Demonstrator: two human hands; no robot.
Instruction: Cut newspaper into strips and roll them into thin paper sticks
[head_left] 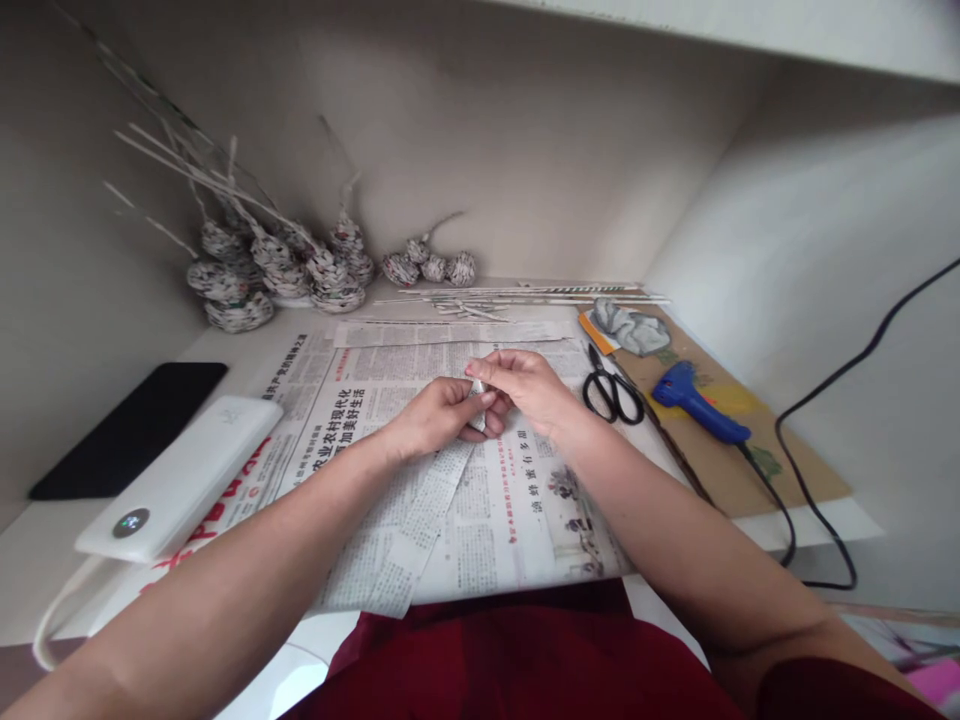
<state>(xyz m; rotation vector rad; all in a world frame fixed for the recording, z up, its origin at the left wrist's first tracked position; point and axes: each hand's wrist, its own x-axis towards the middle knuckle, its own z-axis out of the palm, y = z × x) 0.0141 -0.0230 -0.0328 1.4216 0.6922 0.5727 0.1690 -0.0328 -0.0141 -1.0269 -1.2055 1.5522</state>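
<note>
Both hands meet over the newspaper sheets (480, 530) spread on the table. My left hand (442, 412) is closed, its thumb and fingers pinching a newspaper strip (439, 490). From there the strip's loose end hangs down toward the table's front edge. My right hand (521, 385) is closed too, with thumb and index finger pinched on the upper end of the same strip, which looks narrow and folded or rolled there. Part of that end is hidden by the fingers. Black-handled scissors (613, 388) lie just right of my right hand.
Several woven paper gourds (337, 280) stand at the back left, with small woven balls (433, 267) beside them. Thin paper sticks (517, 297) lie along the back. A blue glue gun (701, 402) with a cord rests on cardboard (795, 470). At left are a white power bank (187, 470) and black phone-like slab (135, 420).
</note>
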